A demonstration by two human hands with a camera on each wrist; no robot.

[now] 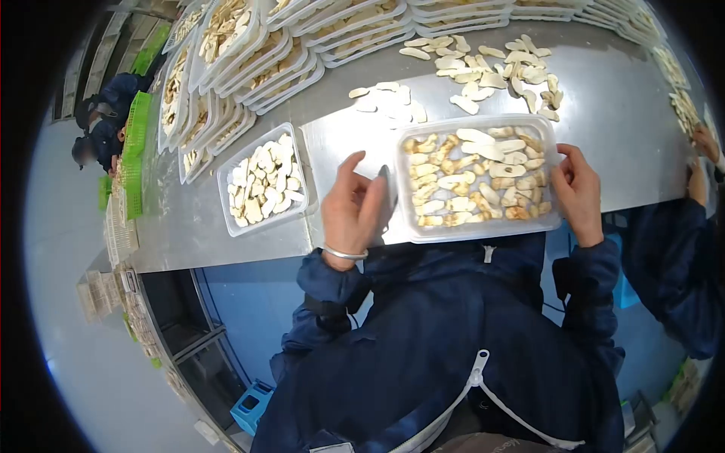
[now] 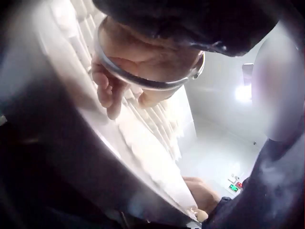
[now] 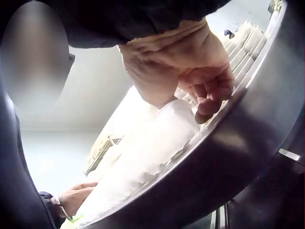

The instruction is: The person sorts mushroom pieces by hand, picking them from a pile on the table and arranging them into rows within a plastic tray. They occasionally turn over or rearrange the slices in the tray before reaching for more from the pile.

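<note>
Right hand [image 1: 578,192] gripping the clear tray [image 1: 477,226] of pale slices by its right edge — fingers curled; left hand [image 1: 353,208] beside its left edge on the worktop [image 1: 604,113], fingers loosely bent — grip unclear.

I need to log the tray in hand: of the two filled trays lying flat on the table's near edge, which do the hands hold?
The larger tray, directly before the person: right hand grips its right rim, left hand is at its left. The smaller tray lies untouched farther left.

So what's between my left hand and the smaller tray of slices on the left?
Only bare steel table separates the left hand from the smaller tray, judging by the head view.
</note>
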